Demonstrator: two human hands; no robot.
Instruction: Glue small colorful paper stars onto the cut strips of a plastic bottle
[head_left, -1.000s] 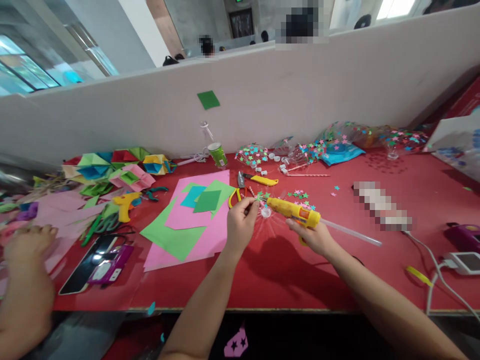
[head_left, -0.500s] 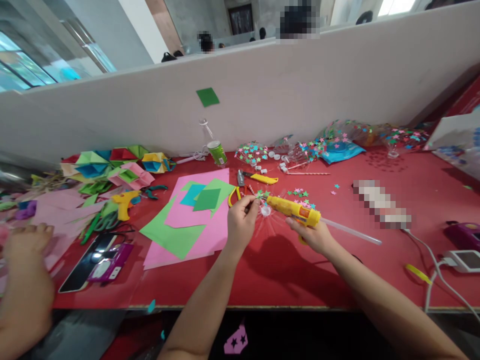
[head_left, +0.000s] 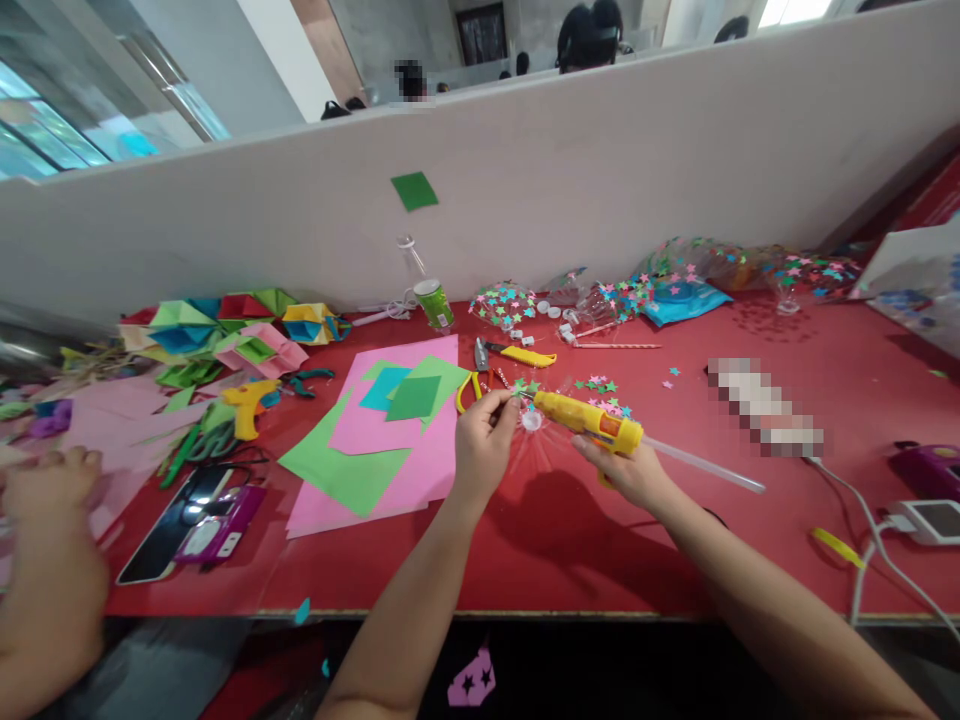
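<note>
- The left hand (head_left: 484, 440) rises from the lower edge on a forearm slanting up and to the right, the wrist fairly straight and the back of the hand toward the camera.
- Its thumb and forefinger are pressed together, pinching a small green piece (head_left: 516, 393) too tiny to make out clearly; the other fingers curl in behind.
- The right hand (head_left: 634, 470) comes in from the lower right corner, its forearm slanting up and to the left.
- Its fingers are wrapped around a yellow glue gun (head_left: 589, 418), one reaching forward beneath the body; how the trigger sits cannot be told.
- The glue gun lies nearly level, tilted slightly down toward the right, its nozzle at the left fingertips and a clear glue stick (head_left: 709, 465) jutting from its back.
- Both hands are above the red table (head_left: 555, 560), near its middle, with a clear plastic piece (head_left: 532, 421) just below the nozzle.
- Loose paper stars (head_left: 598, 385) lie beyond the gun; a yellow cutter (head_left: 529, 357) and pliers (head_left: 481, 355) lie past the left hand.
- Pink sheets (head_left: 322, 518) and a green sheet (head_left: 352, 482) lie left of the left hand.
- Another person's hand (head_left: 52, 482) rests at the far left.
</note>
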